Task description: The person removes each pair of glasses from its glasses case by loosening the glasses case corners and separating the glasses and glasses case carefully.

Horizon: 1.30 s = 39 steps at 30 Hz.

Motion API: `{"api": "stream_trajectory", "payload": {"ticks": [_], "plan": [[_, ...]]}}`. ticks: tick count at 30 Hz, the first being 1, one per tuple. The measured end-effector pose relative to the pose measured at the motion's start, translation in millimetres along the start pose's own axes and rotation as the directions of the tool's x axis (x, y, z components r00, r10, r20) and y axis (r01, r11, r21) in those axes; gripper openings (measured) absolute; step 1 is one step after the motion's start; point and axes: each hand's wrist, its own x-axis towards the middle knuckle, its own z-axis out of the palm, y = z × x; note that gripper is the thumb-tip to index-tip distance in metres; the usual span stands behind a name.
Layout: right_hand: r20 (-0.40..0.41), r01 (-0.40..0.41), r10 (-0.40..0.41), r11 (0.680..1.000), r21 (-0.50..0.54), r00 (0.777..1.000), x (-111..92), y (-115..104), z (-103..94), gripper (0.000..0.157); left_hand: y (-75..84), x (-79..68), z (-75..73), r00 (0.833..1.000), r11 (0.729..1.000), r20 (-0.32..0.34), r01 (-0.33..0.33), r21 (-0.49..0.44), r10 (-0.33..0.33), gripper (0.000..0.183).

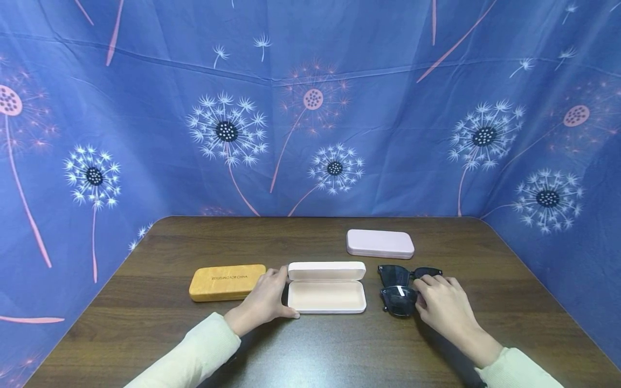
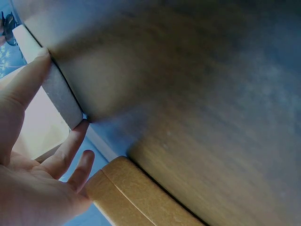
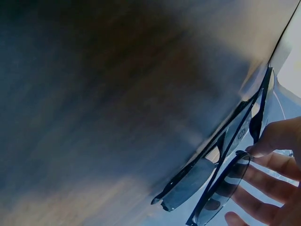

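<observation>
A white glasses case [image 1: 326, 267] with its lid up and a cream lining lies on the table before me. My left hand [image 1: 266, 296] grips its left end, thumb at the front edge and fingers round the back corner. To the right, my right hand [image 1: 443, 304] pinches a pair of dark sunglasses [image 1: 400, 302]. The right wrist view has the thumb at the middle of the frame, with fingers showing through one lens [image 3: 225, 190]. Just behind lies a second pair of black sunglasses [image 1: 394, 275], which the held pair partly overlaps.
A closed yellow glasses case [image 1: 228, 285] with lettering lies left of the white one, right by my left hand. At the back right is a closed pale pink case [image 1: 380, 243]. A blue dandelion-print cloth [image 1: 388, 178] hangs behind the wooden table [image 1: 160, 334].
</observation>
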Motion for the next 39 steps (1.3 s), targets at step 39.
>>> {"api": "stream_trajectory", "payload": {"ticks": [39], "plan": [[0.161,-0.033,0.038,0.999,-0.031,0.986,0.4,2.9,-7.5,0.017,1.3,-0.1,-0.9,1.000,1.000,0.005,0.006,-0.023,-0.006,0.077]]}}
